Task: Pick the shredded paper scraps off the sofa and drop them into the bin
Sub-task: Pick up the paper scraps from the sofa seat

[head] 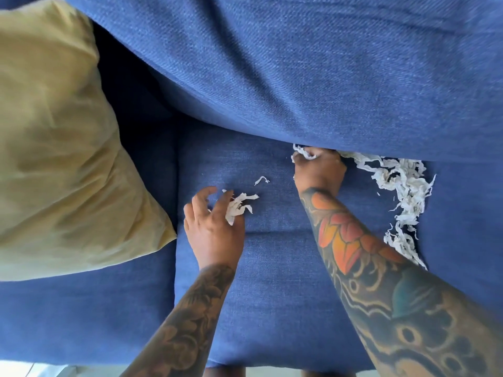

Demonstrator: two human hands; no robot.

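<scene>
Gathering stage, nowhere near dumping yet. Left hand (215,229) low on the seat cushion (272,268), fingers loosely curled round a small wad of shredded paper (241,205) with a few strips poking out past the fingertips toward 2 o'clock, probably raking loose bits into one clump before lifting. Right hand (319,170) reaching up to 12 o'clock, knuckles pushed into the crease where the back cushion (326,77) overhangs the seat, closed on a tuft of strips (302,153) that curls over the top of the fist; looks like digging out what slid into the gap. Biggest heap of scraps (402,197) still lying at 3 o'clock from that hand, trailing down the seat beside the forearm toward 5 o'clock. One stray curl (261,180) sitting alone between the two hands. Blue woven sofa fabric everywhere, grippy enough that thin strips likely cling and need pinching rather than sweeping. Yellow-green pillow (62,148) propped at 9 o'clock against the arm end. Sliver of pale floor (40,371) at the bottom edge. No bin anywhere in view, so can't say which way the handfuls go.
</scene>
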